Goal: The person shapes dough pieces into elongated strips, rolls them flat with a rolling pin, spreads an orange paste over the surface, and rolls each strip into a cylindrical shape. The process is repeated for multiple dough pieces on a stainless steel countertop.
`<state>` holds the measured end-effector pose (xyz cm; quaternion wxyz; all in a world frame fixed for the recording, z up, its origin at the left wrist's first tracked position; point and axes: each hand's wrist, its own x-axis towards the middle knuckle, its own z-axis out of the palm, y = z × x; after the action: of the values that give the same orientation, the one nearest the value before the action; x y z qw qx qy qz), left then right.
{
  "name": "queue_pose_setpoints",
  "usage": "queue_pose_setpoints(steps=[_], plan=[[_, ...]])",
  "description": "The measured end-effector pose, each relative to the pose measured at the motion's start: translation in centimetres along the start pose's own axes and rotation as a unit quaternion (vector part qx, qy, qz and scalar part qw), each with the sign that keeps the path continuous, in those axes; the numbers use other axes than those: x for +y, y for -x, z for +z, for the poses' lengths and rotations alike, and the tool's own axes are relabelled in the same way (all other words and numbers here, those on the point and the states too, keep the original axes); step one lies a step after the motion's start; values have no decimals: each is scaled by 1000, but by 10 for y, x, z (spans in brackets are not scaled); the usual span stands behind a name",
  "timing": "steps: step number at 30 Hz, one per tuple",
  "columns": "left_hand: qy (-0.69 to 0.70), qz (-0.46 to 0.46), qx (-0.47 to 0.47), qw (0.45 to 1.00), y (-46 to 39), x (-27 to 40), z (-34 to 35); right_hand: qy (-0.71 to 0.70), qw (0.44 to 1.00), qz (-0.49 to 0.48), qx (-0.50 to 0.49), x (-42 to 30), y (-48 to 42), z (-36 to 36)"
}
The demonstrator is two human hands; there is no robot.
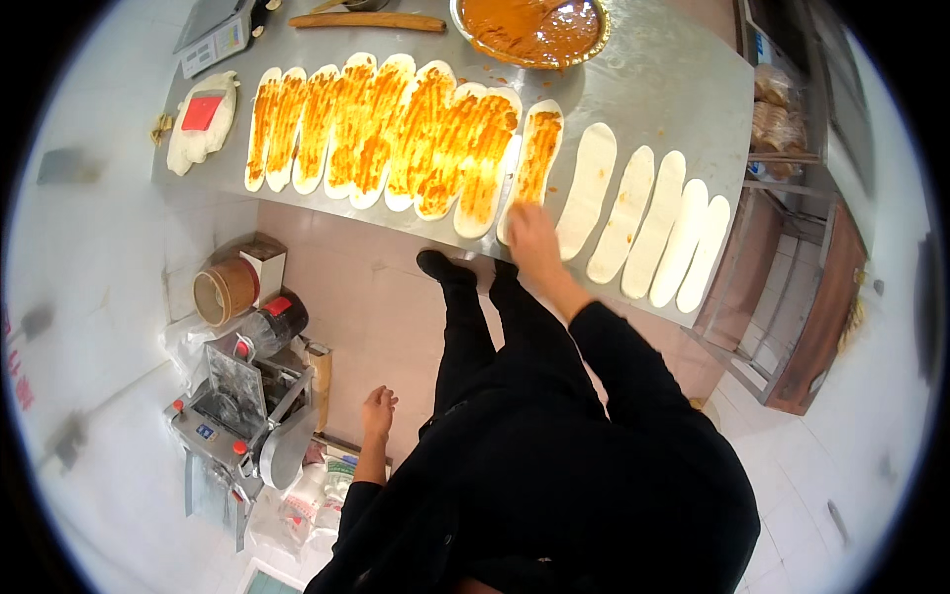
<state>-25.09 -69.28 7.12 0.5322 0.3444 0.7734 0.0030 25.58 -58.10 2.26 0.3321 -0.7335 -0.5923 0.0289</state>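
Note:
My right hand (pixel 531 234), slightly blurred, is at the near end of a long dough strip (pixel 539 156) partly coated with orange-brown paste. Its fingers are hidden from above, so whether they hold anything is unclear. To its left lie several paste-coated dough strips (pixel 356 134), some touching. On the right, several plain dough strips (pixel 588 189) lie side by side, a few with small paste spots. A metal bowl (pixel 531 64) of paste stands at the table's far side, with what looks like a utensil in it. My left hand (pixel 380 405) hangs beside my body, empty, fingers loosely curled.
The metal table (pixel 668 96) also bears a wooden rolling pin (pixel 367 21), a digital scale (pixel 215 48) and a dough lump (pixel 202 122) with a red piece on top. Left below stands a metal machine (pixel 237 416). A rack (pixel 787 174) with bagged items borders the right side.

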Motion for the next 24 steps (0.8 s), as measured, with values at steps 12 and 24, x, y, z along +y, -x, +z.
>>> queue_pose_setpoints(steps=[12,24], plan=[[-6,40,-35,999,-30,12,12,-22,997,-6,-73,5,12,-22],[-1,7,-21,1000,-26,15,13,-24,998,-20,-57,42,9,-38]])
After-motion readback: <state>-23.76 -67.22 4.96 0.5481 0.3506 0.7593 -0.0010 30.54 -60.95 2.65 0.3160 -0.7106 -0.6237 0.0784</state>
